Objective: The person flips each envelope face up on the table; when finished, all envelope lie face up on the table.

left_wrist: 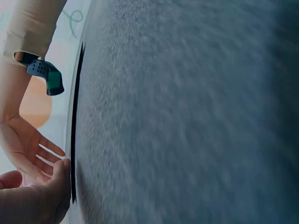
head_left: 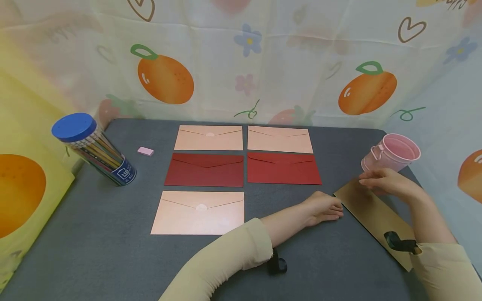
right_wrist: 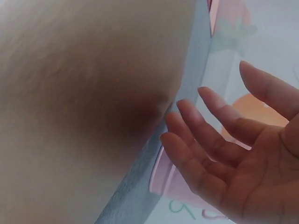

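A long brown paper envelope (head_left: 376, 221) lies at a slant on the right side of the dark table. My left hand (head_left: 323, 209) rests beside its upper left edge, fingers loosely bent; whether they touch the paper cannot be told. Over the envelope's far end hovers my right hand (head_left: 389, 184). The right wrist view shows this hand (right_wrist: 238, 158) with its fingers apart and gently curved, holding nothing, above the brown surface (right_wrist: 84, 93). In the left wrist view, the left hand (left_wrist: 39, 198) is near the envelope's thin dark edge (left_wrist: 75, 116).
Two pale pink envelopes (head_left: 208, 138) and two red ones (head_left: 284, 168) lie in rows, with another pale pink envelope (head_left: 197, 213) in front. A pink bucket (head_left: 391, 152) stands behind the right hand. At left are a pencil tub (head_left: 98, 150) and a pink eraser (head_left: 145, 151).
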### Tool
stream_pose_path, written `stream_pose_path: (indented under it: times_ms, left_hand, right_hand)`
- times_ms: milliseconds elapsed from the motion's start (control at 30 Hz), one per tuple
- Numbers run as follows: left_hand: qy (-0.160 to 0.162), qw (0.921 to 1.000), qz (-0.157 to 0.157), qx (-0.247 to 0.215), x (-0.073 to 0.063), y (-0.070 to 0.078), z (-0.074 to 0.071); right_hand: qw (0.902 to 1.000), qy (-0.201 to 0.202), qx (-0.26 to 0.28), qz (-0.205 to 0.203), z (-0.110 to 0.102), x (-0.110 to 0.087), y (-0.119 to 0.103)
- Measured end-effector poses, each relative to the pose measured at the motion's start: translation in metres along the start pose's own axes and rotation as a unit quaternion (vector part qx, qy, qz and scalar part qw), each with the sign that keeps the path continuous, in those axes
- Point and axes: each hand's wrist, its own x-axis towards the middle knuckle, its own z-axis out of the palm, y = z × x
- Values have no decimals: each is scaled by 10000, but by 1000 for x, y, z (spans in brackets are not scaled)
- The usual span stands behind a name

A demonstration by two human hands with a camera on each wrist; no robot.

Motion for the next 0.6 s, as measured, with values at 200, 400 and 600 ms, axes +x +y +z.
stream_pose_path:
  times_ms: [200, 400, 600]
  left_hand:
    - [116, 9995, -133, -273, 4, -8, 12]
    - [255, 9990, -186, -326, 8, -12, 19]
    - [356, 9987, -198, -303, 10, -14, 20]
  right_hand:
    - [9998, 53, -172, 67, 0, -4, 7]
    - [9995, 44, -185, 243, -1, -3, 14]
    - [9991, 35, -219, 349, -1, -1, 15]
